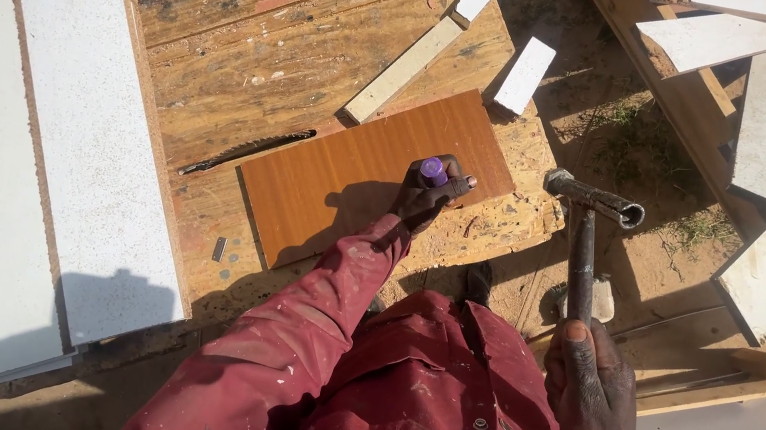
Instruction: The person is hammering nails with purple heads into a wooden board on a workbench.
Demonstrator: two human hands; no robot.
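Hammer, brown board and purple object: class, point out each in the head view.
hammer point(583, 260), head view, on its metal handle.
brown board point(349, 175), head view, on its bare face.
purple object point(433, 170), head view, on its top.

Claw hammer point(588, 238) upright, purple-capped marker point(433, 171) on brown board point(349, 175)

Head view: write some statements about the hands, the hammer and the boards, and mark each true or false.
1. The right hand holds a hammer by its handle. True.
2. The left hand rests on a white panel. False: it rests on the brown board.
3. The left hand holds a purple object. True.
4. The hammer's head touches the brown board. False: it is raised to the board's right, apart from it.
5. Two long white panels lie left of the brown board. True.
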